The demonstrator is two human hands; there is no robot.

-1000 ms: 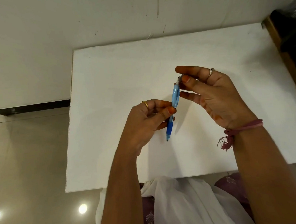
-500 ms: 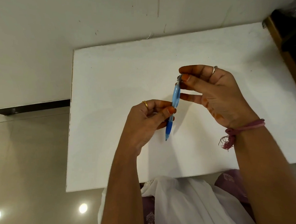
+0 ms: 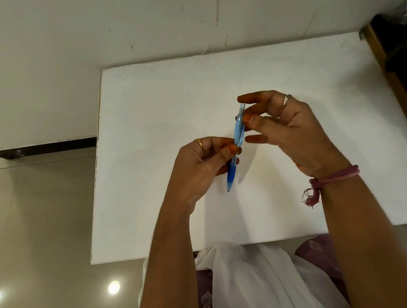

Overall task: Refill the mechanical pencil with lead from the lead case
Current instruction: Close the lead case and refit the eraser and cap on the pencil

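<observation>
A blue mechanical pencil (image 3: 239,132) stands nearly upright above the white table (image 3: 148,133), tip down. My left hand (image 3: 198,168) grips its barrel just above the dark blue grip, thumb against it. My right hand (image 3: 289,129) pinches the pencil's top end between thumb and forefinger; the other fingers are spread. The lead case is not in view, and I cannot tell whether a lead is between the fingertips.
A dark wooden piece of furniture (image 3: 396,54) stands at the table's right edge. The wall (image 3: 94,29) runs behind the table. Tiled floor (image 3: 35,223) lies to the left. White cloth (image 3: 248,282) covers my lap at the near edge.
My right hand's fingertips have shifted on the pencil's top, the forefinger now above it and the thumb lower. The left hand and pencil have stayed almost still.
</observation>
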